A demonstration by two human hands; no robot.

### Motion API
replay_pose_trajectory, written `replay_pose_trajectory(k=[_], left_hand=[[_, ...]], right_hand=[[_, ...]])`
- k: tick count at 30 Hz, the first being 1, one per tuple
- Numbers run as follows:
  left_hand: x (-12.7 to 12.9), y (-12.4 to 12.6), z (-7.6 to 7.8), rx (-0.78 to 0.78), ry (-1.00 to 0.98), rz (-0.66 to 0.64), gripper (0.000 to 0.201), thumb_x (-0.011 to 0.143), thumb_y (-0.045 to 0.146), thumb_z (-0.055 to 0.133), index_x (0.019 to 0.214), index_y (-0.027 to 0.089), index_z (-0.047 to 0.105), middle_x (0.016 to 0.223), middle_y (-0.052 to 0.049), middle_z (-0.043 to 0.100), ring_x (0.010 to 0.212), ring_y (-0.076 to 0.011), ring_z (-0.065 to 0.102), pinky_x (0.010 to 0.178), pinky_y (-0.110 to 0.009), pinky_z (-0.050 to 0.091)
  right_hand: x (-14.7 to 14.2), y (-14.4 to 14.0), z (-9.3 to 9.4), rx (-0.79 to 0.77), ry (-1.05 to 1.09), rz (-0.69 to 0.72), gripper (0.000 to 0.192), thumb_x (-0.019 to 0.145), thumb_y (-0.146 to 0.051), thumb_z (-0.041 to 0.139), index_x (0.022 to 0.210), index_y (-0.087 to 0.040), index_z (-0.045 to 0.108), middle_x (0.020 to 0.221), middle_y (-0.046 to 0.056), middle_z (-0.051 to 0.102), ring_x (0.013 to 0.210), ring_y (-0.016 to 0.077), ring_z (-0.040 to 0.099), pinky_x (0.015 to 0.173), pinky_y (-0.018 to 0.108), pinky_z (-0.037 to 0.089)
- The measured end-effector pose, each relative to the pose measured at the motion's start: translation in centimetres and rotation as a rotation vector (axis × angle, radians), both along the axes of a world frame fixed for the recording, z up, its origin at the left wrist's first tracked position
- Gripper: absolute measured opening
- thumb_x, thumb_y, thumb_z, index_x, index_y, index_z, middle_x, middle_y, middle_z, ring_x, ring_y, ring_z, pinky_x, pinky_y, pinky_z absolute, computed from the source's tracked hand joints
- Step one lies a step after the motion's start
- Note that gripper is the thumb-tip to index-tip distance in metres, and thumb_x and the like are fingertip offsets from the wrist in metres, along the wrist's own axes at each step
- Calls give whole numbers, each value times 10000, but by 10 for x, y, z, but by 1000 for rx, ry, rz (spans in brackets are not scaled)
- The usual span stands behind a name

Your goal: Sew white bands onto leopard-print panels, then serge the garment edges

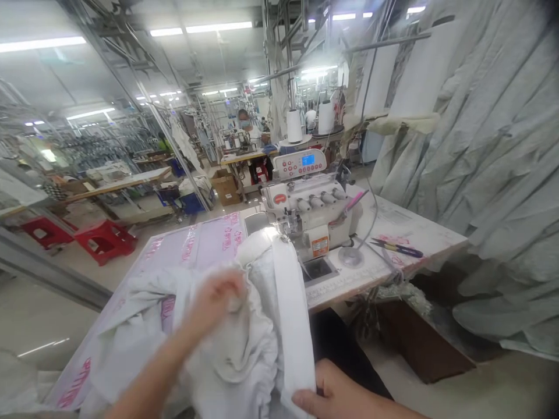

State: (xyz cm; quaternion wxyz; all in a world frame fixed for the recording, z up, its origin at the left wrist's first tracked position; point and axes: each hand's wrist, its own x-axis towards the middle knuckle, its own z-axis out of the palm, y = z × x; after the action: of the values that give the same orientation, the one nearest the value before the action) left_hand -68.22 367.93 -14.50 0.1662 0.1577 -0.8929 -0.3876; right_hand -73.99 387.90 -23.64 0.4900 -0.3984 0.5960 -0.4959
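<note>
Pinching the lower end of a white band [293, 314] between thumb and fingers, the right hand [329, 389] has its grip closed at the near edge of the work. The band runs up from there to the lit sewing area of the white sewing machine [279, 198], lying along the right side of a bunched pale garment [231, 355]. That cloth is gathered in ruffled folds and spreads left over the tabletop [430, 227], whose left part has a pale lilac covering [213, 238] with pink print. The left hand [222, 294] is over the folds, left of the band; it is smeared by blur, so I cannot tell whether its grip has hold of any cloth.

On top of the machine is a control panel [300, 163] with a small blue screen, and behind it stand white thread cones [294, 126]. Yellow-and-black snips [397, 248] lie on the tabletop to the right of the machine. Pale cloth [498, 174] hangs in long folds at far right, and red stools [105, 241] stand on the floor at left.
</note>
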Motion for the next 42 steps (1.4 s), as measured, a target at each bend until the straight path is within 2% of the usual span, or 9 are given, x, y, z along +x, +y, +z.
replay_pose_trajectory(k=[3,5,8,10,14,25,37,39,42], left_hand=[[-9,25,-37,173,-155,-236,284,703,226,440,434,161,502,455,-12,514,457,-123,509,484,-242,428],[-15,22,-56,203,-95,-44,239,734,223,358,587,166,537,556,-25,541,557,-153,537,547,-273,436],[-21,-8,-66,-8,43,354,346,739,360,485,1032,177,499,990,-78,561,951,-229,519,764,-343,422],[-23,-30,-63,-169,-29,371,504,689,443,578,1097,169,465,1043,-93,543,989,-252,497,791,-349,405],[-21,-52,-48,-250,-266,225,309,819,431,390,786,168,549,630,-26,544,638,-195,522,616,-295,388],[-33,-55,2,-144,-37,441,291,801,394,419,591,194,451,418,49,389,428,-117,380,411,-205,283],[-96,-111,21,-431,116,431,232,832,326,410,678,178,500,582,14,478,592,-140,449,558,-240,310],[-100,-107,21,-472,168,438,147,806,277,445,804,162,537,721,-19,533,688,-158,484,610,-247,345],[-85,-67,10,-525,261,386,180,789,241,473,928,142,527,866,-58,537,801,-172,495,704,-263,381]], right_hand=[[-5,5,-7,35,33,-12,271,757,-297,478,541,-147,415,504,-44,353,470,61,347,420,168,243],[-8,8,-9,40,54,-14,276,756,-306,476,545,-153,385,525,-45,330,488,60,331,424,165,232],[-12,11,-6,-24,92,24,282,744,-316,483,553,-160,346,562,-42,312,522,60,313,438,165,227],[-13,11,0,-88,110,48,300,737,-331,489,546,-162,330,564,-42,296,521,59,295,436,173,214],[-13,10,8,-166,67,74,325,750,-353,468,539,-168,306,546,-42,277,501,58,271,428,190,193],[-28,1,3,-64,6,7,371,812,-391,460,539,-145,410,472,-34,390,420,57,352,391,167,241],[-88,-41,18,-102,61,-62,450,802,-523,500,588,-127,502,485,-23,457,446,76,417,435,188,309],[-100,-51,24,-101,52,-59,464,780,-544,518,583,-125,517,476,-20,475,436,78,424,433,194,317],[-113,-61,30,-106,4,-67,472,718,-568,574,588,-116,537,494,-15,507,435,79,435,436,205,329]])
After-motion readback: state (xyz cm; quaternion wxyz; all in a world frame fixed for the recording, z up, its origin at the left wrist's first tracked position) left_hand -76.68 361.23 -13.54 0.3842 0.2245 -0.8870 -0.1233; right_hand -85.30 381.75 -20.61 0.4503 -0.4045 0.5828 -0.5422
